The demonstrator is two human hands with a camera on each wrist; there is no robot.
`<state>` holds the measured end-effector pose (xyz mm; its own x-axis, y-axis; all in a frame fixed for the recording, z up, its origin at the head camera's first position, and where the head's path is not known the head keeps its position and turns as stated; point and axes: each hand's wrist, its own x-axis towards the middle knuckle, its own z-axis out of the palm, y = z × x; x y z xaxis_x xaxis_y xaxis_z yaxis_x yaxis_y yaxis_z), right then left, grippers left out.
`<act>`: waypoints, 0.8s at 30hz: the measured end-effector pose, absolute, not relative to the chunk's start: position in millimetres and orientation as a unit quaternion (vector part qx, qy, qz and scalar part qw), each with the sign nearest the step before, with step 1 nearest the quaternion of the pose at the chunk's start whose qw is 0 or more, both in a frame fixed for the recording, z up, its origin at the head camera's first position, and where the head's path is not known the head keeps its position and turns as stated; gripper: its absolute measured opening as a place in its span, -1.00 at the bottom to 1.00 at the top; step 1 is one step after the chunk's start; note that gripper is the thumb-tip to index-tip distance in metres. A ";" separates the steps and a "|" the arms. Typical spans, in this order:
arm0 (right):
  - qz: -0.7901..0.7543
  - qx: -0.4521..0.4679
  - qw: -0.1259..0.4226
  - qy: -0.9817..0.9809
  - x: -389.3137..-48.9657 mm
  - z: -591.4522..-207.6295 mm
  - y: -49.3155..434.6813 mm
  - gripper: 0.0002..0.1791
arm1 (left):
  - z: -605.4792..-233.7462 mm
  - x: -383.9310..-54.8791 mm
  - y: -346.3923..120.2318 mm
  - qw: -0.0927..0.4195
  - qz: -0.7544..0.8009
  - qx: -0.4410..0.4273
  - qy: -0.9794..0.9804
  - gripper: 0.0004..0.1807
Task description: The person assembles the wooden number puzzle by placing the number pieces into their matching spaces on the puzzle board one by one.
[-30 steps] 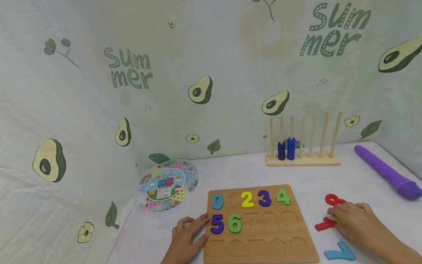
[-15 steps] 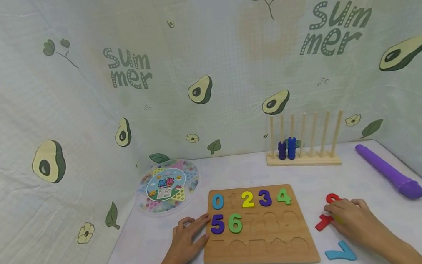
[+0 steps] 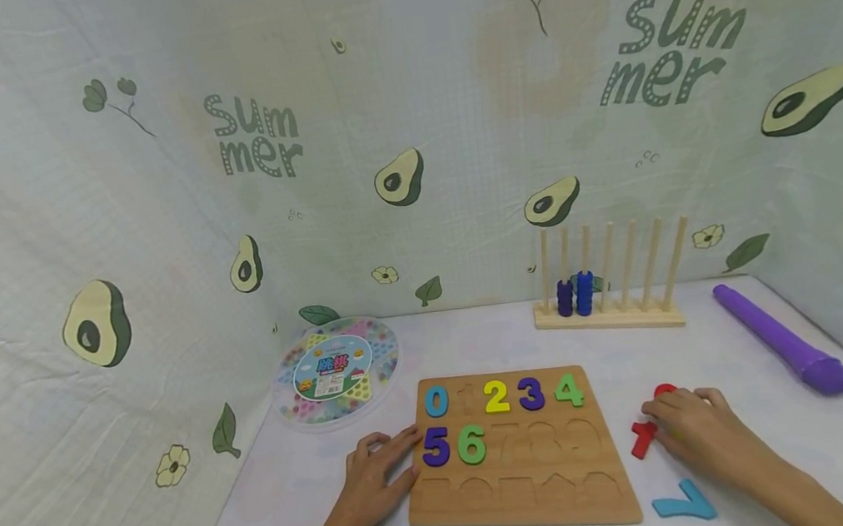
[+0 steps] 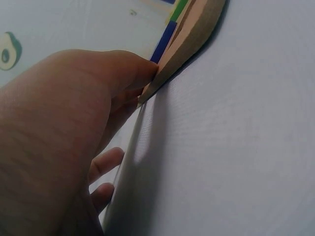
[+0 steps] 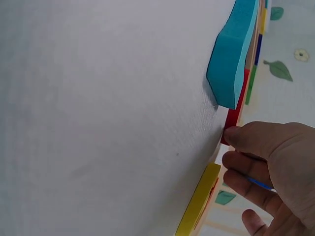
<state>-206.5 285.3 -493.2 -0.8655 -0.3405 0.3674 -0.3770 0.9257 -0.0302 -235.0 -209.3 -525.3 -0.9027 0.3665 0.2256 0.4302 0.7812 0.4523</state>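
Observation:
A wooden number board [image 3: 526,517] lies on the table with 0, 2, 3, 4, 5 and 6 in its recesses. My left hand [image 3: 373,488] rests at the board's left side, thumb and fingertips touching the edge. To the right of the board, my right hand [image 3: 703,435] pinches a red number 1 [image 3: 643,441] by one end, low over the table. A red number piece [image 3: 663,390] is partly covered by that hand. The yellow piece [image 5: 199,199] lies beneath the hand in the right wrist view. Nearer me is a blue number 7 [image 3: 686,503].
A round Chinese checkers box [image 3: 380,358] lies at the back left. At the back right stands a wooden peg rack [image 3: 607,319] with blue and purple beads. A purple toy microphone [image 3: 782,340] lies along the right side. A printed cloth encloses the table.
The right hand has shifted slightly left and away from me. Between its fingers the red number 1 has turned more upright in the head view. The left hand stays at the board.

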 end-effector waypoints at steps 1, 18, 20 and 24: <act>0.050 0.188 0.181 -0.964 -207.0 -492.7 285.2 -0.64 | -525.2 -234.8 -209.3 0.063 -0.255 -0.211 -0.941 -0.48; 0.054 0.186 0.153 -0.969 -216.6 -489.6 281.1 -0.66 | -525.4 -234.3 -209.2 0.065 -0.257 -0.214 -0.940 -0.48; 0.055 0.188 0.155 -0.968 -216.7 -490.0 280.1 -0.66 | -525.8 -234.2 -209.3 0.067 -0.255 -0.215 -0.940 -0.49; 0.058 0.193 0.163 -0.966 -217.3 -491.3 279.5 -0.66 | -528.0 -235.4 -209.3 0.073 -0.253 -0.220 -0.939 -0.49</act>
